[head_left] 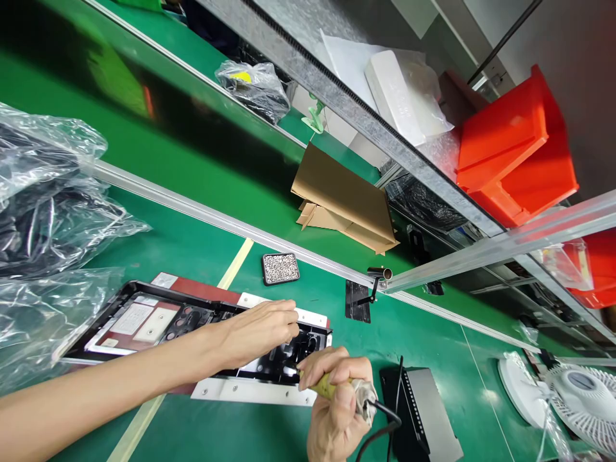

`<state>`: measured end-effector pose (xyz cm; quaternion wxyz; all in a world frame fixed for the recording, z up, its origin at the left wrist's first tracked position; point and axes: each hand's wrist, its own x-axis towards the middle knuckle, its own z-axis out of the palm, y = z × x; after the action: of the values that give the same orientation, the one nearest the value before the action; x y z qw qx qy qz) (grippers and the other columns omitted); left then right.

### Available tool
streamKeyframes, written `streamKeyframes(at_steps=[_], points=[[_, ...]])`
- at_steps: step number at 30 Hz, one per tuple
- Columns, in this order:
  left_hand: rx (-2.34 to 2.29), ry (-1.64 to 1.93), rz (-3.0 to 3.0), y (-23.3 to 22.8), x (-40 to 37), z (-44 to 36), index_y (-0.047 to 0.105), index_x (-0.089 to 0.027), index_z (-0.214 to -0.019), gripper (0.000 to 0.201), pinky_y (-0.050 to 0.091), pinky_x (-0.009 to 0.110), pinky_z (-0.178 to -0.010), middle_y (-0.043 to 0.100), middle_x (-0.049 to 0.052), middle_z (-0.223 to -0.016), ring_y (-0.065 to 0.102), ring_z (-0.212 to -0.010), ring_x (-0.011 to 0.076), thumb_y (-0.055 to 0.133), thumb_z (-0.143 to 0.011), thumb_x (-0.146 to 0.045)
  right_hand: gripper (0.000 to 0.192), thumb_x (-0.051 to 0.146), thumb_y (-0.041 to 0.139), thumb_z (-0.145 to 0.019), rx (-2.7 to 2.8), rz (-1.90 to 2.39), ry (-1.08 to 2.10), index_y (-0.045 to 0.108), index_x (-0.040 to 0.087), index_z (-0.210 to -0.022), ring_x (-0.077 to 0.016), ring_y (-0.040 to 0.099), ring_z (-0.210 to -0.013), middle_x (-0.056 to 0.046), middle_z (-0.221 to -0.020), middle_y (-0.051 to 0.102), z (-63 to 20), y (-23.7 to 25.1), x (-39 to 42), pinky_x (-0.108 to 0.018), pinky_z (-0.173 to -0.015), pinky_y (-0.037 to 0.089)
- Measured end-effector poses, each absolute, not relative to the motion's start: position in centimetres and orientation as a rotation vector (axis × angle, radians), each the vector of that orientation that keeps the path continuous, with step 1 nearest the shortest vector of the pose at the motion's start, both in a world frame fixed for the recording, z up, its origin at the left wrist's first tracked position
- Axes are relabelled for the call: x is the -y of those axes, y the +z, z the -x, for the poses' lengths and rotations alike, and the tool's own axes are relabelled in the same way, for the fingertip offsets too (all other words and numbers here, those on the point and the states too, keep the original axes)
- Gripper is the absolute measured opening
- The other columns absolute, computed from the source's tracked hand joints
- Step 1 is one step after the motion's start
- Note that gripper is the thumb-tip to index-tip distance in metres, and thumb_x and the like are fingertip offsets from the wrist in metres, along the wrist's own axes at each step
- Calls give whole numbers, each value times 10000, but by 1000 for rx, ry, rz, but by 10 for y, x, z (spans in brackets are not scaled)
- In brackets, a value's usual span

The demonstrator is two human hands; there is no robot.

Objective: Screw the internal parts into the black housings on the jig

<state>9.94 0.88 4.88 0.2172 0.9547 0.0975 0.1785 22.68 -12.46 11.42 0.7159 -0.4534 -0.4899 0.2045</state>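
The right hand (337, 398) has its grip closed round a corded yellow-handled tool (332, 385), tip at the black frame (192, 327). The left hand (260, 330) pinches at that frame's right end. Lying near-centre on the tabletop (202, 237), the frame looks thin, light and brittle; best held by its edges.

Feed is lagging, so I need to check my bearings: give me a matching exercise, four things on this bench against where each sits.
Things:
1. black frame
2. corded tool
3. screw tray
4. red bin

Places:
A. on the upper shelf
B. gripped in the right hand
C. under the left hand, on the fixture
D. near the conveyor rail, by the yellow line

Pairs: 1-C, 2-B, 3-D, 4-A
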Motion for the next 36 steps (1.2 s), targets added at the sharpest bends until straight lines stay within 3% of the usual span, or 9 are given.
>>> streamKeyframes(at_steps=[6, 12, 18, 29, 33, 36], points=[[-268, 467, -2607, 62, -7, -99, 541, -236, -772, 353, 376, 394, -713, 613, 20, -781, 585, -882, 273, 581, -717, 110, 232, 333, 485, -1124, 1104, 1020, 438, 555, 252, -917, -172, 619, -581, 26, -660, 626, -228, 114, 125, -312, -579, 583], [-359, 441, -2543, 56, -6, -83, 612, -207, -914, 361, 375, 364, -691, 663, 25, -894, 568, -880, 236, 480, -834, 119, 243, 361, 491, -1131, 1108, 1026, 441, 557, 256, -922, -167, 613, -586, 27, -667, 634, -228, 114, 126, -320, -603, 596], [-337, 605, -2618, 48, 2, -70, 690, -220, -1217, 490, 452, 339, -782, 701, 47, -998, 607, -944, 225, 509, -917, 122, 235, 358, 494, -1129, 1113, 1012, 444, 565, 256, -929, -166, 609, -592, 29, -667, 640, -227, 115, 126, -316, -610, 597], [-306, 626, -2684, 49, 6, -70, 720, -213, -1244, 437, 487, 323, -775, 717, 55, -994, 627, -948, 218, 531, -982, 82, 221, 336, 499, -1126, 1097, 1001, 466, 568, 254, -933, -163, 610, -608, 25, -688, 654, -229, 114, 127, -313, -626, 601], [-458, 767, -2509, 58, -12, -64, 753, -209, -1261, 343, 538, 304, -807, 769, 64, -1081, 660, -987, 202, 477, -1106, -78, 218, 357, 508, -1123, 1112, 976, 470, 578, 252, -946, -164, 610, -616, 26, -690, 659, -228, 110, 127, -307, -632, 587], [-750, 729, -2458, 61, -45, -58, 800, -215, -1232, 343, 563, 353, -963, 811, 75, -1172, 704, -1079, 238, 470, -1147, -246, 223, 369, 510, -1122, 1061, 943, 471, 583, 254, -945, -161, 595, -631, 27, -694, 652, -223, 103, 126, -291, -641, 562]])
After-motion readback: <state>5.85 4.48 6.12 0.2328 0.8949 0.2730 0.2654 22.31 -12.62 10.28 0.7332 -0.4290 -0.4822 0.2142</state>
